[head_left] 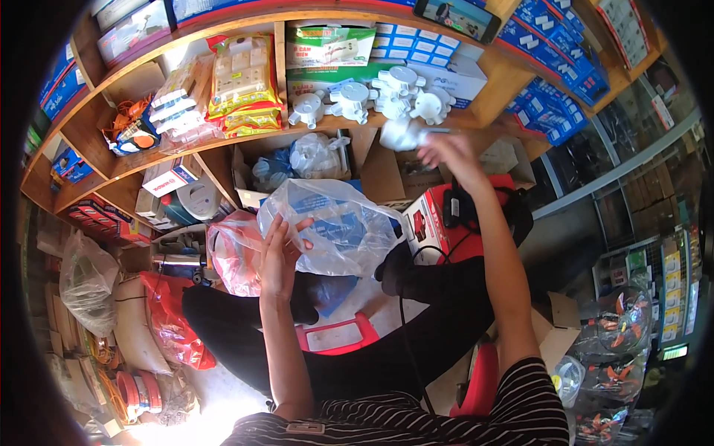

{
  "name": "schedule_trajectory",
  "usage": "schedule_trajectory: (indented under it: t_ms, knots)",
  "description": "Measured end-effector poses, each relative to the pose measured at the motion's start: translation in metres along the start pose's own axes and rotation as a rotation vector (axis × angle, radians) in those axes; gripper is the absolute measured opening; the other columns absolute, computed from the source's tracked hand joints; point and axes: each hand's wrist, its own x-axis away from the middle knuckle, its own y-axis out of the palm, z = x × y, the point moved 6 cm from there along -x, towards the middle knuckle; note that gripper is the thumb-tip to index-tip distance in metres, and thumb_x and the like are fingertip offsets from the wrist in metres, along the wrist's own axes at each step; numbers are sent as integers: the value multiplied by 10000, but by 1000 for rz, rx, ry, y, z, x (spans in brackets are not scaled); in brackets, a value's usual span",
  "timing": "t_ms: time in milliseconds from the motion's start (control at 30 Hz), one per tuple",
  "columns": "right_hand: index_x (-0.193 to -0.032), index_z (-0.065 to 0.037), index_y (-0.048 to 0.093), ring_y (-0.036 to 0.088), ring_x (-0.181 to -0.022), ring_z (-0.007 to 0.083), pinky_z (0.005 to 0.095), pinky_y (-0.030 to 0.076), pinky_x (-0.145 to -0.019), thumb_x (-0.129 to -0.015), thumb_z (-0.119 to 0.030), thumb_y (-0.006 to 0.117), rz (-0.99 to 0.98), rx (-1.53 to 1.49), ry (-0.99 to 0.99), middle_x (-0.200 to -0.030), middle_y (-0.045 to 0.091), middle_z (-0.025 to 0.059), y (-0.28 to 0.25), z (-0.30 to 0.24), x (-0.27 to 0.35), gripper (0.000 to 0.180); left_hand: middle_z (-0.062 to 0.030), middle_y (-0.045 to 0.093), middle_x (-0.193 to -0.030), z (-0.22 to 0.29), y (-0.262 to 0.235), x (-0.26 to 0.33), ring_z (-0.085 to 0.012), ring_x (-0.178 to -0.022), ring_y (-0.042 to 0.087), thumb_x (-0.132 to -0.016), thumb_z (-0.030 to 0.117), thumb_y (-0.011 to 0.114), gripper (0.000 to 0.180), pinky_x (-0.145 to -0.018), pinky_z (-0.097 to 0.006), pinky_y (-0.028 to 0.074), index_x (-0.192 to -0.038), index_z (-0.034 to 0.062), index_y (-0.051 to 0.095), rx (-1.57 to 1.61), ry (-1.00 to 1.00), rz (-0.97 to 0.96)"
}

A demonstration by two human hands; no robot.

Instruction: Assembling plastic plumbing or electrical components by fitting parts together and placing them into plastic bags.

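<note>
A clear plastic bag (327,195) lies in front of me between my knees, its mouth spread wide and something blue showing through it. My left hand (278,256) is at the bag's left edge, fingers stretched upward and apart. Up at the shelf edge, my right hand (452,157) is blurred by motion, its fingers at a white round junction box (401,135) that is smeared too. Behind it, several similar white junction boxes (399,83) are piled on the wooden shelf (201,152).
Yellow-and-red packets (244,82) fill the shelf at left, with blue boxes (550,111) at right. Below stand an open carton (249,195) of bagged items and a red-and-white box (428,223). A pink bag (235,249) touches the clear one. A black cable (402,327) hangs over my lap.
</note>
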Motion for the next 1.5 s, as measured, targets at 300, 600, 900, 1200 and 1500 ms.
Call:
schedule_trajectory:
  t_ms: [300,600,900,1200,1500]
  knots:
    - [-962,-28,762,695,-719,345,426,556,-688,-949,-340,663,-548,814,-122,-814,707,210,216,51,53,327,-211,630,-1359,-16,-1,-5,-118,-619,549,-1064,199,479,696,-621,-241,486,-1595,-48,104,38,33,-13]
    - [-912,-5,720,669,-652,193,382,519,-609,-989,-296,610,-25,458,-179,-727,697,103,117,62,-4,321,-210,525,-1493,31,-45,6,-77,-551,380,-1071,277,453,473,-540,-208,369,-1508,117,366,64,126,129]
    - [-942,39,699,664,-719,233,402,526,-679,-976,-296,591,-799,856,448,-768,687,144,52,212,76,354,-215,497,-1513,5,-9,-14,-80,-589,441,-1081,248,406,493,-620,-212,436,-1539,74,357,59,51,47]
    - [-1182,1,642,666,-909,163,318,558,-831,-1071,-215,503,919,-67,-129,-1005,693,78,-135,-23,220,280,-241,589,-1387,24,-25,-11,-84,-571,451,-1070,273,429,491,-602,-217,430,-1513,60,408,6,73,70]
    - [-1018,-104,635,562,-760,116,255,464,-733,-1039,-282,552,1051,-542,48,-860,568,-24,-94,131,319,197,-181,741,-1022,48,-47,-4,-49,-465,345,-1017,271,583,268,-479,-215,297,-1153,40,605,-78,117,261]
